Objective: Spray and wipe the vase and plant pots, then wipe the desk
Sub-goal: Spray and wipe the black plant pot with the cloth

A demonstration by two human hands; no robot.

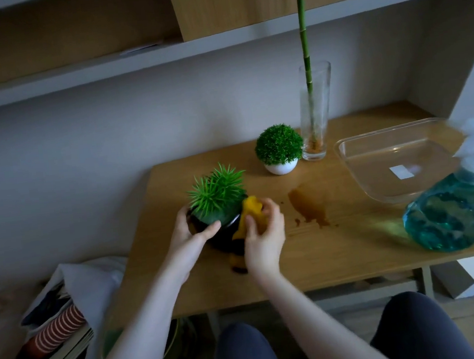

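Okay, counts first: two potted plants, one vase, one spray bottle, one tray, one cloth. The dark round pot with spiky green plastic plant (221,231) sits at the front left of the light wooden desk (341,250); the left hand (190,234) is wrapped around its near-left side, thumb over the rim. The right hand (264,235) is closed on a crumpled yellow cloth (250,207), pressing it to the pot's right side. The small white round pot with a green ball-shaped plant (281,167) stands further back, just beside the tall clear glass cylinder vase (314,117), which holds one green bamboo stalk (303,30). A clear shallow rectangular plastic tray (355,166) lies to the right, and a teal translucent spray bottle (446,214) at the right front. A brown wet stain (306,204) marks the desk centre. Grey wall, with wooden shelving above.
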